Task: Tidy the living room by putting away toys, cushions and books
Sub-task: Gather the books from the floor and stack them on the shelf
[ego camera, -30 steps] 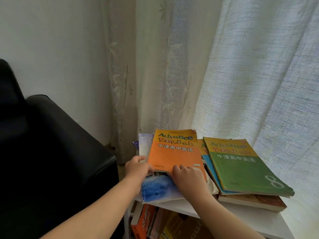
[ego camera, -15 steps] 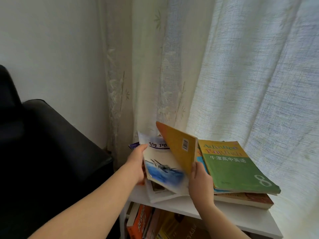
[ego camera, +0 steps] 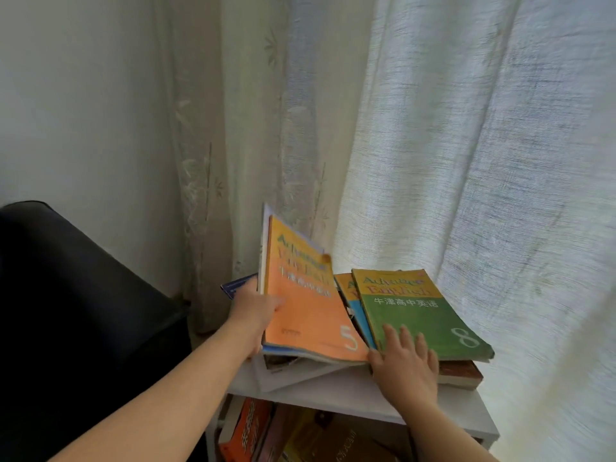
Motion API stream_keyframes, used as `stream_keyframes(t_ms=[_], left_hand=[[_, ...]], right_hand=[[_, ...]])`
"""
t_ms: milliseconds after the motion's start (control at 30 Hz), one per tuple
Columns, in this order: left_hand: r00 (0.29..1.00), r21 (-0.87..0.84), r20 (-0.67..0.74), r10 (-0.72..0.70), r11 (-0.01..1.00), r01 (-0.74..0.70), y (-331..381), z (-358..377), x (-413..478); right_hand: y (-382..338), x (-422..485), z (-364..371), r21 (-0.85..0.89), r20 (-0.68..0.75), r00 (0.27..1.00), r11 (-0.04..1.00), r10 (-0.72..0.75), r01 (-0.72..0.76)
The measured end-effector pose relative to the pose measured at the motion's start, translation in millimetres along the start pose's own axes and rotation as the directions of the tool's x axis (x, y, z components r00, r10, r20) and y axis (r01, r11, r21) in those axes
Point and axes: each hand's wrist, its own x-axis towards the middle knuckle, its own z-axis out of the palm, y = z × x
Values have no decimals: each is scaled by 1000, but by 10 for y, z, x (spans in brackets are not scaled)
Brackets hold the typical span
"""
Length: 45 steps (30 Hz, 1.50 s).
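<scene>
From the head camera, a white shelf (ego camera: 333, 390) stands in the corner between a black armchair (ego camera: 83, 311) and a long pale curtain (ego camera: 466, 161), with a bare wall (ego camera: 83, 95) behind the chair.

The left hand (ego camera: 255, 310) holds an orange book (ego camera: 306, 318) marked with a 5. The thumb lies across the book's cover and the fingers are curled out of sight behind it. The book is tilted: its far edge is raised toward the curtain, and its near edge rests low over the left part of the shelf top. A pale book (ego camera: 265, 248) stands pressed against its back, showing only as a thin edge. The corner of a dark blue book (ego camera: 235, 286) sticks out just past the left hand's knuckles.

The right hand (ego camera: 405, 361) lies flat, fingers straight and spread, on the near edge of a green book (ego camera: 416, 311) marked with an 8. It grasps nothing, and its thumb is just beside the orange book's near right corner. The green book lies on top of a stack on the right part of the shelf top. Under it are a blue and orange book (ego camera: 353, 305) and a brown book (ego camera: 461, 375) at the bottom.

On the shelf below, more books (ego camera: 246, 431) stand leaning, partly cut off by the frame.
</scene>
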Motion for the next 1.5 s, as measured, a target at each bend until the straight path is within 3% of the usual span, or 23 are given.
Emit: stream_keyframes(t_ms=[67, 133, 267, 333, 433, 600, 733, 833, 900, 933, 1000, 1067, 1133, 1233, 1300, 1367, 1400, 1500], left_hand=[[995, -88, 30, 93, 992, -90, 153, -8, -48], [993, -228, 56, 103, 970, -87, 261, 19, -10], [974, -432, 196, -117, 881, 193, 215, 87, 123], [936, -454, 258, -238, 826, 335, 87, 125, 120], [921, -461, 193, -339, 797, 390, -230, 147, 119], [945, -298, -35, -326, 906, 302, -576, 168, 291], [948, -158, -39, -316, 939, 306, -522, 134, 387], [958, -118, 17, -286, 951, 286, -489, 58, 354], [978, -82, 37, -206, 975, 208, -509, 43, 269], [989, -63, 41, -141, 988, 143, -549, 41, 231], [998, -16, 52, -19, 1000, 20, -597, 29, 171], [995, 4, 96, 22, 1000, -22, -620, 7, 192], [987, -33, 153, -44, 998, 50, -592, -25, 212], [969, -134, 201, -145, 976, 173, -519, -61, 190], [943, -261, 267, -198, 927, 269, -490, -57, 185], [937, -290, 269, -224, 908, 301, -493, -61, 200], [940, -282, 262, -220, 914, 293, -493, -53, 219], [984, -106, 122, -128, 984, 141, -527, 8, 269]], right_hand=[[82, 50, -11, -37, 66, 997, 999, 34, -32], [111, 75, -37, -47, 79, 997, 999, 27, -23], [107, 134, -71, -85, 67, 998, 996, 6, -1], [123, 146, -33, -218, 84, 996, 974, -43, 61], [122, 135, -42, -395, 38, 984, 902, -173, 173], [112, 174, -142, -307, -128, 979, 945, -158, 113], [153, 224, -158, -143, -234, 970, 989, -66, 33], [123, 210, -137, -112, -231, 973, 994, -31, 5], [104, 240, -160, 117, -219, 972, 991, 88, -64], [92, 260, -196, 324, -202, 965, 941, 167, -95], [33, 316, -336, 666, -231, 925, 742, 301, -75], [-99, 308, -486, 773, -284, 896, 635, 342, 3], [-283, 234, -562, 772, -371, 881, 625, 293, 118], [-518, 154, -466, 636, -396, 916, 739, 66, 222], [-617, 122, -329, 453, -214, 961, 854, -174, 255], [-650, 93, -221, 329, 0, 950, 897, -313, 295], [-636, 85, -186, 322, 35, 944, 898, -327, 299], [-442, 153, -98, 253, -44, 968, 935, -247, 250]])
